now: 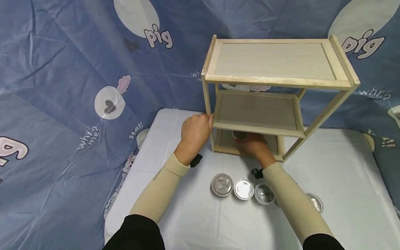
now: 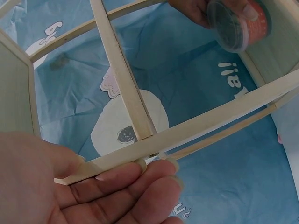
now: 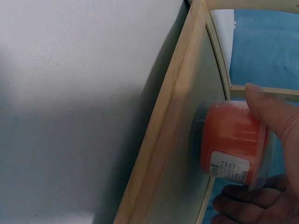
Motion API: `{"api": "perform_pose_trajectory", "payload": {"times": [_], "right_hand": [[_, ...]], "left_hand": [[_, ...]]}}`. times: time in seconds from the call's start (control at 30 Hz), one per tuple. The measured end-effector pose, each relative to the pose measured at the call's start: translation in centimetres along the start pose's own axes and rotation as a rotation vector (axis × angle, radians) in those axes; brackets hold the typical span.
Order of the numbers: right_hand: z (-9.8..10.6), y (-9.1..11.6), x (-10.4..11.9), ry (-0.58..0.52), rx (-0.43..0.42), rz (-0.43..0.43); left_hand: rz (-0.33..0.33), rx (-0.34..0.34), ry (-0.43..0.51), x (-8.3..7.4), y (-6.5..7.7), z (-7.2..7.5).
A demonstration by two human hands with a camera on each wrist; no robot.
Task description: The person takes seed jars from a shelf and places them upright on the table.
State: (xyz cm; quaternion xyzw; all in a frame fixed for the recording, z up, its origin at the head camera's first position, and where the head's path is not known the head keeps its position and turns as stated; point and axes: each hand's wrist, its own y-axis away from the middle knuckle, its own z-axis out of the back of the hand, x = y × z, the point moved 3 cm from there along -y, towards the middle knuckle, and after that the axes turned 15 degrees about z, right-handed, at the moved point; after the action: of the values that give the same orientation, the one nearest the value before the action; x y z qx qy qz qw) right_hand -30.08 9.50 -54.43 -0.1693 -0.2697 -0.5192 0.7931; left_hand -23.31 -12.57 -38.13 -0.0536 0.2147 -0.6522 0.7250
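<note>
A three-tier wooden shelf stands at the back of the white-covered surface. My left hand grips its left front post, thumb on one side and fingers on the other. My right hand reaches in below the middle tier. It holds a round clear plastic tub with red sides and a small white label. Its thumb lies along one side near the rim, its fingers on the opposite side. The tub's base is right at the bottom tier. From the head view, the middle tier partly covers this tub.
In front of the shelf are several round lidded tubs: one at the left, a white-topped one, another beside it, and one further right. My right forearm partly covers this row. A blue printed cloth hangs behind.
</note>
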Motion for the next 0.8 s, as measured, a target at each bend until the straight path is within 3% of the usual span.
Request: {"api": "perform_pose_trajectory", "payload": {"times": [0.6, 0.8], "right_hand": [[0.27, 0.38, 0.09, -0.041, -0.017, 0.009], [0.37, 0.48, 0.31, -0.076, -0.075, 0.049]], "left_hand": [[0.001, 0.004, 0.001, 0.00, 0.04, 0.00], [0.002, 0.006, 0.005, -0.05, -0.07, -0.01]]}}
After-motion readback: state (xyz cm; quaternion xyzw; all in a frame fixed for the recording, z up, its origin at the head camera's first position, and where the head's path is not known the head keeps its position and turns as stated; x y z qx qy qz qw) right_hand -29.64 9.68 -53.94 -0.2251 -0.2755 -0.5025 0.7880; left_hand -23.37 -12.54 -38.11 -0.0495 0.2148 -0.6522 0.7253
